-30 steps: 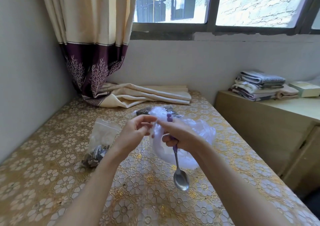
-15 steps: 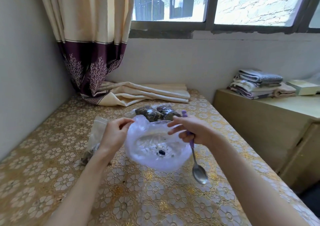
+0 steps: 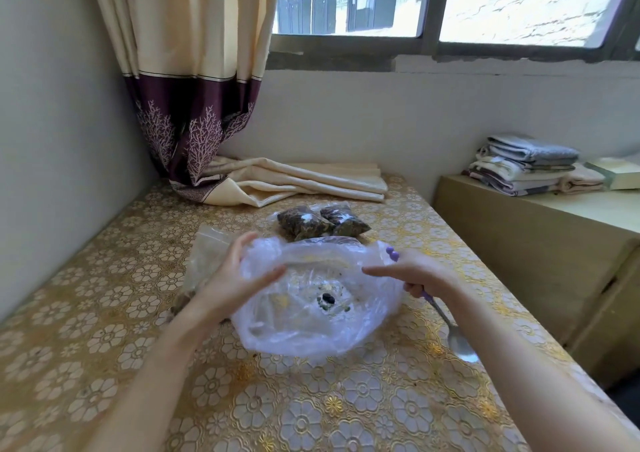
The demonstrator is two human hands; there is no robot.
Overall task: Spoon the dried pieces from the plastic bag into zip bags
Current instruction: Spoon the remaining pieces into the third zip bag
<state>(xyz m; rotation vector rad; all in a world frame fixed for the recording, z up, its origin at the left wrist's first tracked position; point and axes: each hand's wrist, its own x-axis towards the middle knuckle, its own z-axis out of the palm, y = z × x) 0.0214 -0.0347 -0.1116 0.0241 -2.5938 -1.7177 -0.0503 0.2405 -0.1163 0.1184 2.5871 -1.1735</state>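
Both hands grip one plastic bag; two filled zip bags behind.

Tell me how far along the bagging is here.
Nearly finished. Two filled zip bags lie behind. Both hands hold the plastic bag open: left hand at its rim, right hand also gripping the spoon. Only a few dried pieces remain to scoop into the partly filled zip bag.

Single head-worn wide-angle view, looking forward and down, close over the table. Far field reaches the window wall. No second view for overlap.
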